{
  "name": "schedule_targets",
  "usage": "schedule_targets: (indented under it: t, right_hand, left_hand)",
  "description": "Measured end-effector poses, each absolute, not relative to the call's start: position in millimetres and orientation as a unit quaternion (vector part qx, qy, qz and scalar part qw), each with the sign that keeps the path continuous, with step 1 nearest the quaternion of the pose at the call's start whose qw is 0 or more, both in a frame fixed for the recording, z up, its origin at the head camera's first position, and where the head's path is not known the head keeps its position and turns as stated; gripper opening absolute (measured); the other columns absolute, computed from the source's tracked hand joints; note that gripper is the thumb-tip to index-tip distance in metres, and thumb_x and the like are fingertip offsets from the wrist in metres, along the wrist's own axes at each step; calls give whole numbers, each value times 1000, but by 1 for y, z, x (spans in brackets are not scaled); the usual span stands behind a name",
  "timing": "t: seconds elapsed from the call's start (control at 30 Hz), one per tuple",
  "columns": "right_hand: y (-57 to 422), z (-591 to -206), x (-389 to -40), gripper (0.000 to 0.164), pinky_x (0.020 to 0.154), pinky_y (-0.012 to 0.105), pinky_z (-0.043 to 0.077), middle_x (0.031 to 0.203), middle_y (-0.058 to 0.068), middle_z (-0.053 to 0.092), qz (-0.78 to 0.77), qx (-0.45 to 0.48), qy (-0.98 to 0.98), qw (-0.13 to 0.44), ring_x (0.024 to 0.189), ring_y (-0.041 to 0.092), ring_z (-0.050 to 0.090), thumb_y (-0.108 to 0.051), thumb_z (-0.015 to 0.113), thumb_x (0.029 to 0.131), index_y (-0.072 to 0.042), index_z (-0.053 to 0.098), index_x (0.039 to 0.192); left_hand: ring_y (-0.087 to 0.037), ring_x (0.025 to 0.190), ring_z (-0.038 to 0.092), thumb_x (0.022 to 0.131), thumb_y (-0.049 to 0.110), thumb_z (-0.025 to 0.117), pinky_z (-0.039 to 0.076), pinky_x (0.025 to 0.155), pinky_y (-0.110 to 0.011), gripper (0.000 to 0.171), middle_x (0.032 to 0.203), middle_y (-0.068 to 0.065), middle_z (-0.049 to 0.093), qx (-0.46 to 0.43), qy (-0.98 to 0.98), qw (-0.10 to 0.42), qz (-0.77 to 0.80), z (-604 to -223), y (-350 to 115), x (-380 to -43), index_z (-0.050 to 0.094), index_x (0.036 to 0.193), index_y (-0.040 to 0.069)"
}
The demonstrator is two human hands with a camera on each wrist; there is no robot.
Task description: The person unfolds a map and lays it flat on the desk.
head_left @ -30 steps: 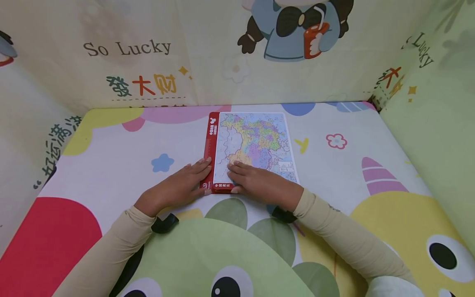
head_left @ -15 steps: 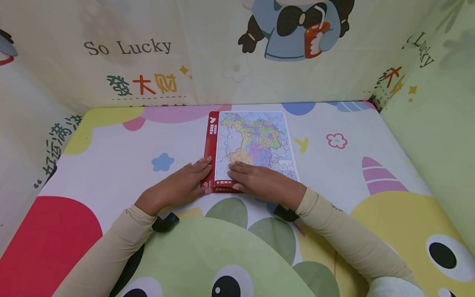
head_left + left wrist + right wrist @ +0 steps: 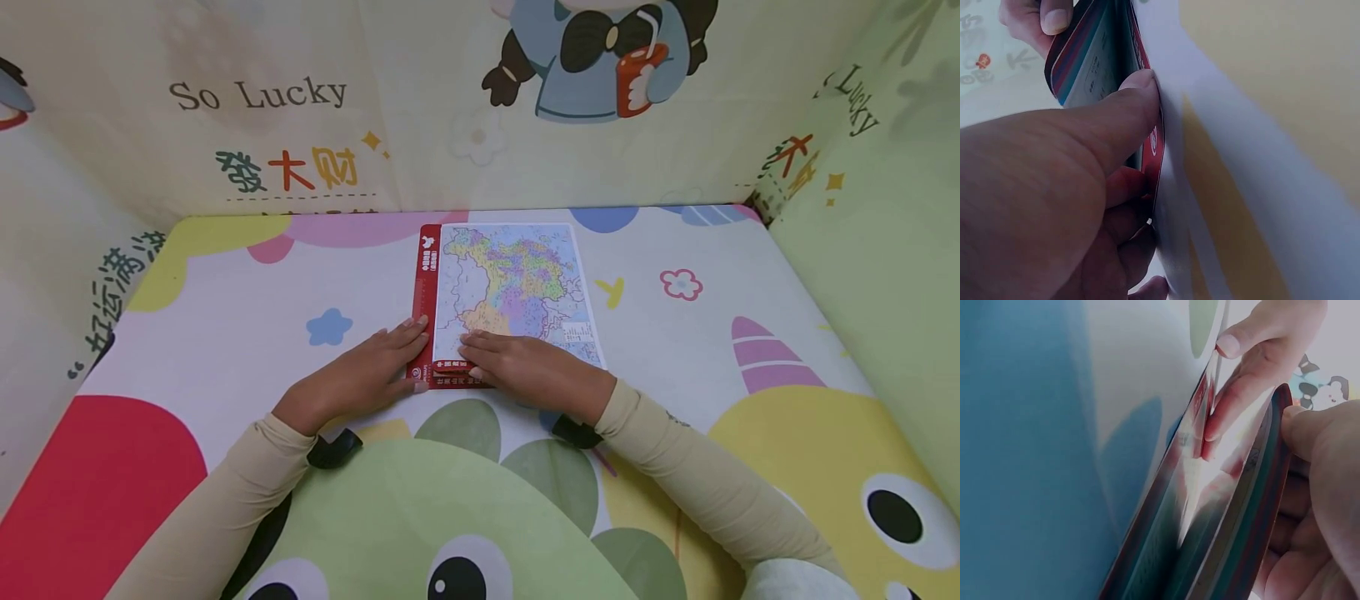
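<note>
A flat, layered map of China (image 3: 517, 275) with a red left margin (image 3: 424, 292) lies on the table, turned so that its red strips face the near and left edges. My left hand (image 3: 360, 371) rests on that margin, fingers straight, with its thumb (image 3: 1138, 87) at the near corner. From the right, my right hand (image 3: 536, 371) lies over the near edge and pinches the upper layers (image 3: 1250, 506) between thumb and fingers. Both wrist views show these layers raised a little from the red-edged bottom layer (image 3: 1154, 147), leaving a wedge-shaped gap. The near right corner is covered by my right hand.
A cartoon-print cloth (image 3: 225, 333) covers the table, with a large green figure (image 3: 390, 500) nearest me. A printed fabric wall (image 3: 420, 100) stands along the back edge, and pale walls close off both sides.
The near edge of the map's upper layers has risen under my right hand. More of the red lettered strip beneath now shows. My left hand has stayed in place.
</note>
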State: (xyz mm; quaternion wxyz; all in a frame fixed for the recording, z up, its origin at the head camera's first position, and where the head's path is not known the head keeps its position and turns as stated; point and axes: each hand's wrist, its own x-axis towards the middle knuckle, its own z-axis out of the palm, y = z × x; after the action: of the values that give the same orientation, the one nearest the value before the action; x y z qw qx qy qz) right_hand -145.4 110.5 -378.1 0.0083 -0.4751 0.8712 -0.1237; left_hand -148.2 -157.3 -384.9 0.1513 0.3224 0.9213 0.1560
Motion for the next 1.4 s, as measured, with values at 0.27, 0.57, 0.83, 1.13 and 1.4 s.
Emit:
schedule_targets:
  t: [0.27,0.57,0.83,1.13,1.4]
  right_hand:
    - [113,-377,-142,39,91,35,51,135,13,57,-125,-489,863,-33,120,23,57,-14,63,96,2,58,132]
    - [113,-379,-141,40,91,34,52,129,13,61,-170,-462,869,-51,115,22,61,-2,62,88,2,59,128]
    - [117,-382,-145,39,93,37,50,135,11,58,-189,-410,891,-49,124,22,55,-10,62,92,0,61,129]
    - [124,-380,-147,40,99,42,46,135,14,57,-181,-414,892,-28,126,25,52,-23,61,98,-1,60,131]
    - [126,-380,-149,41,99,42,46,136,13,56,-178,-418,891,-19,126,24,52,-24,61,98,-2,59,132]
  left_hand:
    - [-30,147,13,92,36,67,17,116,-49,79,160,-13,20,321,922,152,156,-385,-157,-148,29,151,0]
    - [-29,147,11,92,37,66,16,116,-48,79,160,-11,18,317,922,156,160,-386,-157,-149,28,152,2]
    - [-29,147,11,92,38,65,16,116,-48,79,160,-11,18,312,923,161,158,-385,-156,-149,28,152,2]
    - [-28,147,10,93,40,64,16,116,-48,79,160,-10,18,315,922,159,162,-387,-157,-150,27,152,3]
    - [-27,147,10,93,40,64,16,116,-47,79,160,-9,18,309,923,162,162,-388,-158,-151,27,152,3]
